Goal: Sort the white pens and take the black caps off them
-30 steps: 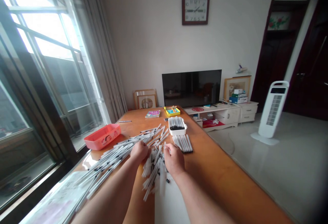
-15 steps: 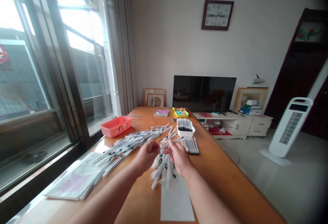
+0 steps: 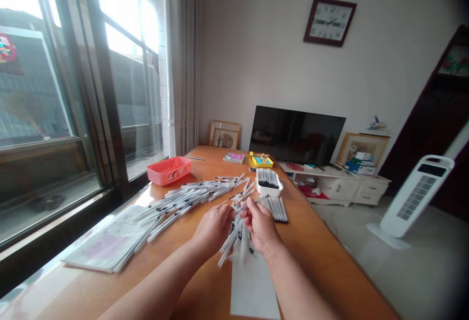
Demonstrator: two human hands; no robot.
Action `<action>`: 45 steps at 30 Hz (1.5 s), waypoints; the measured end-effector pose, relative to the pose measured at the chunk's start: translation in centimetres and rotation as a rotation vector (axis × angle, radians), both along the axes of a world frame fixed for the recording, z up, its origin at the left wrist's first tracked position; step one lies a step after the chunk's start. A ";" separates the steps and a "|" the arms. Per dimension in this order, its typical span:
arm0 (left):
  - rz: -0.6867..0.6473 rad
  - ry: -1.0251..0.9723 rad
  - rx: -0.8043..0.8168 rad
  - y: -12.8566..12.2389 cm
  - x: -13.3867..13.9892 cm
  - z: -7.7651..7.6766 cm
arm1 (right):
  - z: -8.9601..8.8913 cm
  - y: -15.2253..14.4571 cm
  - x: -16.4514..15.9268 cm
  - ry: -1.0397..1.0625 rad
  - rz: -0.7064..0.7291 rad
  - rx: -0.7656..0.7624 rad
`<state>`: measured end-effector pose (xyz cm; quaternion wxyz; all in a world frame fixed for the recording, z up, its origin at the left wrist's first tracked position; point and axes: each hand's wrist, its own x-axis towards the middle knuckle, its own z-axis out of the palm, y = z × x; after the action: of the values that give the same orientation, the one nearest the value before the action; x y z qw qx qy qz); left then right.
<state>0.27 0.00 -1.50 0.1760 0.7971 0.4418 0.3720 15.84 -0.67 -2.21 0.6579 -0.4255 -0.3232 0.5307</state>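
Observation:
My right hand (image 3: pixel 261 220) is closed, pinching a slim white pen (image 3: pixel 262 199) between thumb and fingers; one end sticks out to the upper right. Close by on the left, my left hand (image 3: pixel 216 222) has its fingers pinched together at the pen's other end. What sits in those fingertips is too small to make out. Below the hands lies a loose heap of white pen barrels and black caps (image 3: pixel 251 250), partly on a white sheet (image 3: pixel 254 288). A larger pile of pens (image 3: pixel 183 200) spreads to the left. A neat row of pens (image 3: pixel 277 209) lies right of my right hand.
A white box (image 3: pixel 270 190) full of pens stands beyond the row. At the left is a red plastic basket (image 3: pixel 169 172), with a plastic-wrapped packet (image 3: pixel 106 244) nearer me. A yellow box (image 3: pixel 262 161) and a booklet (image 3: pixel 233 158) lie at the table's far end.
The view has tilted and shifted slightly. My left hand has turned a little, its fingers closer to the pen. The right hand keeps the pen in its pinch.

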 end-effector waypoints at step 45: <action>-0.238 -1.171 -0.662 1.5 -3.9 0.9 | 0.8 -2.4 -1.0 -0.667 0.511 0.236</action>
<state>-3.60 1.49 -0.61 0.6604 0.4120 0.2735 0.5652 14.83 -3.07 -1.44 0.4092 -0.4018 -0.6715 0.4692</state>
